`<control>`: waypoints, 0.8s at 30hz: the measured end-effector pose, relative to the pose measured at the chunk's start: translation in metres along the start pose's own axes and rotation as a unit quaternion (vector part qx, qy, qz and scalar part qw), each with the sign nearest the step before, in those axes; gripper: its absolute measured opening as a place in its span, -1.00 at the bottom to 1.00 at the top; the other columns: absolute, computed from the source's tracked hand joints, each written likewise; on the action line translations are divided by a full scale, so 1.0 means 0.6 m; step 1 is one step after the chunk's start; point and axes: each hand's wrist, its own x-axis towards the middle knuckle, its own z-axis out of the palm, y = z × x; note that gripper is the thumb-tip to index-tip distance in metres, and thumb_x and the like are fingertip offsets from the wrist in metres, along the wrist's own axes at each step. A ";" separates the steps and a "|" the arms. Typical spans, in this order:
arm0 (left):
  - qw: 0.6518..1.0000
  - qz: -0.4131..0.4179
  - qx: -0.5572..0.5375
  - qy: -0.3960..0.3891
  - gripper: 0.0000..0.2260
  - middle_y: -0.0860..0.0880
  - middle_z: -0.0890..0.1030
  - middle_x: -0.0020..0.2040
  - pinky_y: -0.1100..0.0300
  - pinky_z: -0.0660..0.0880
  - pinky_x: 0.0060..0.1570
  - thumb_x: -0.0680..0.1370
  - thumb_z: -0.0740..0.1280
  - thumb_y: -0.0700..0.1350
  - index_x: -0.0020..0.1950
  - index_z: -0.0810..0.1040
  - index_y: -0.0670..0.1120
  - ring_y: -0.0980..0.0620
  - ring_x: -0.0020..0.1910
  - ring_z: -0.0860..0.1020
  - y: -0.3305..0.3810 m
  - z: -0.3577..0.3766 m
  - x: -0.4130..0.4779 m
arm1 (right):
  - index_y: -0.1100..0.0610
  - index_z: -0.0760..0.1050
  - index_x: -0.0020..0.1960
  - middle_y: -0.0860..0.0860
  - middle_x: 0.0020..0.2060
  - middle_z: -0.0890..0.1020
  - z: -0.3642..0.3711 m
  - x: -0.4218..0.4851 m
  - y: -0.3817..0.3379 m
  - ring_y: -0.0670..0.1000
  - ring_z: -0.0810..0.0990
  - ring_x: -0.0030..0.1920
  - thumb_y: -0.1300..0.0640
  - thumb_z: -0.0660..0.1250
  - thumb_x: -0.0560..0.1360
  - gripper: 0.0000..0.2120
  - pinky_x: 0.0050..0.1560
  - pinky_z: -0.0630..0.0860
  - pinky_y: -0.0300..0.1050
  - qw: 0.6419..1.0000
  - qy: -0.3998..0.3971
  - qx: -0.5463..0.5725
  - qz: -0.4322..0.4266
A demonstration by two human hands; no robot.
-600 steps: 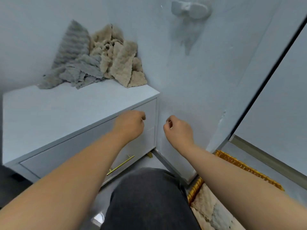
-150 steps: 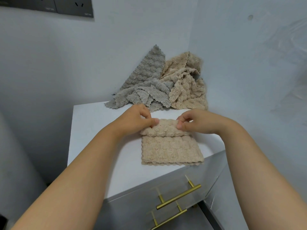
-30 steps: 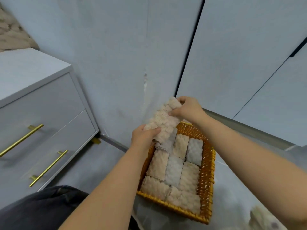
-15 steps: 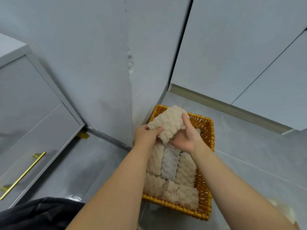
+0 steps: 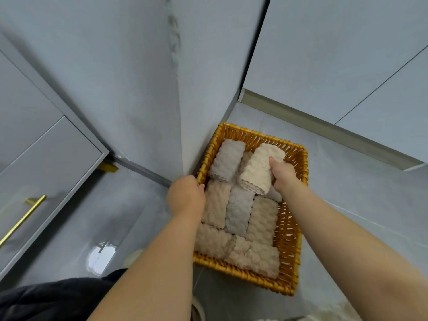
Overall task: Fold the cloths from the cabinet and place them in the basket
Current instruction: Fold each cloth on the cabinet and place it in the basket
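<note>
A woven orange basket [image 5: 292,230] stands on the floor against a wall corner, filled with several folded beige and grey cloths [image 5: 239,210] laid in rows. My right hand [image 5: 284,175] grips a folded beige cloth [image 5: 256,173] and holds it low over the far right part of the basket, just above the cloths lying there. My left hand [image 5: 185,197] is off that cloth and sits at the basket's left rim, its fingers curled around the edge.
The grey cabinet [image 5: 49,167] with gold bar handles [image 5: 23,219] stands at the left. A wall corner [image 5: 181,117] juts out right behind the basket. Grey doors [image 5: 347,54] rise behind it. My dark-clad knee [image 5: 48,297] shows at the bottom left.
My left hand has let go of the folded beige cloth and moved to the basket's left rim. My right hand has carried the cloth down and to the basket's far right.
</note>
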 end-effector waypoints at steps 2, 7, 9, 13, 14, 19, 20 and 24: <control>1.000 -0.014 -0.012 0.015 -0.76 -0.09 0.58 -0.01 0.13 0.36 -0.23 0.58 0.27 0.01 0.06 0.54 -0.15 -0.08 -0.03 0.53 -0.006 0.002 0.003 | 0.26 0.29 0.42 0.07 0.01 0.55 -0.001 0.028 0.002 0.06 0.55 -0.10 0.10 0.29 0.57 -0.52 -0.20 0.52 -0.10 0.998 0.022 -0.057 -0.007; 0.997 -0.048 -0.020 -0.059 -0.71 -0.13 0.59 0.10 0.16 0.37 -0.17 0.57 0.30 0.03 0.13 0.55 -0.16 -0.14 0.08 0.54 -0.016 0.025 0.025 | 0.30 0.32 0.37 0.17 0.25 0.49 0.021 0.074 0.011 0.18 0.49 0.23 0.13 0.21 0.60 -0.60 0.13 0.47 -0.04 0.990 0.041 -0.135 -0.016; 0.996 -0.042 -0.036 -0.073 -0.74 -0.13 0.60 0.10 0.17 0.37 -0.16 0.57 0.30 -0.02 0.13 0.57 -0.17 -0.12 0.07 0.55 -0.022 0.031 0.031 | 0.32 0.31 0.40 0.20 0.30 0.48 0.033 0.085 0.020 0.19 0.48 0.28 0.14 0.21 0.60 -0.58 0.20 0.46 -0.02 0.985 0.033 -0.167 -0.030; 0.993 -0.038 -0.058 -0.097 -0.76 -0.11 0.62 -0.08 0.19 0.36 -0.21 0.56 0.32 -0.03 0.02 0.62 -0.19 -0.10 -0.09 0.55 -0.034 0.035 0.047 | 0.24 0.09 0.52 0.20 0.36 0.41 0.060 0.101 0.039 0.19 0.41 0.34 0.17 0.19 0.62 -0.46 0.33 0.38 0.03 0.986 0.028 -0.156 -0.059; 0.992 -0.036 -0.054 -0.105 -0.76 -0.10 0.61 -0.14 0.19 0.36 -0.23 0.56 0.32 -0.01 -0.01 0.63 -0.18 -0.08 -0.14 0.54 -0.036 0.036 0.050 | 0.23 0.08 0.52 0.20 0.37 0.40 0.065 0.105 0.042 0.19 0.40 0.34 0.18 0.19 0.62 -0.46 0.34 0.37 0.03 0.986 0.030 -0.151 -0.061; 0.992 -0.027 -0.051 -0.112 -0.75 -0.03 0.57 -0.16 0.20 0.32 -0.24 0.56 0.32 0.01 0.07 0.63 -0.14 0.02 -0.18 0.45 -0.041 0.036 0.060 | 0.25 0.12 0.51 0.19 0.37 0.39 0.072 0.121 0.048 0.20 0.35 0.38 0.19 0.18 0.62 -0.49 0.35 0.29 0.00 0.986 0.039 -0.151 -0.061; 0.992 -0.026 -0.050 -0.111 -0.74 -0.03 0.57 -0.15 0.20 0.32 -0.24 0.56 0.32 0.01 0.10 0.62 -0.13 0.03 -0.17 0.45 -0.041 0.037 0.060 | 0.26 0.13 0.50 0.20 0.35 0.42 0.072 0.124 0.050 0.18 0.38 0.36 0.17 0.17 0.62 -0.50 0.32 0.32 -0.03 0.983 0.036 -0.169 -0.064; 0.993 -0.019 -0.041 -0.112 -0.77 0.01 0.50 -0.30 0.21 0.31 -0.27 0.56 0.32 0.01 0.01 0.63 -0.14 0.01 -0.22 0.46 -0.040 0.038 0.060 | 0.24 0.19 0.44 0.15 0.09 0.56 0.074 0.117 0.064 0.15 0.53 0.15 0.10 0.14 0.63 -0.56 0.07 0.46 -0.02 0.941 0.064 -0.299 -0.144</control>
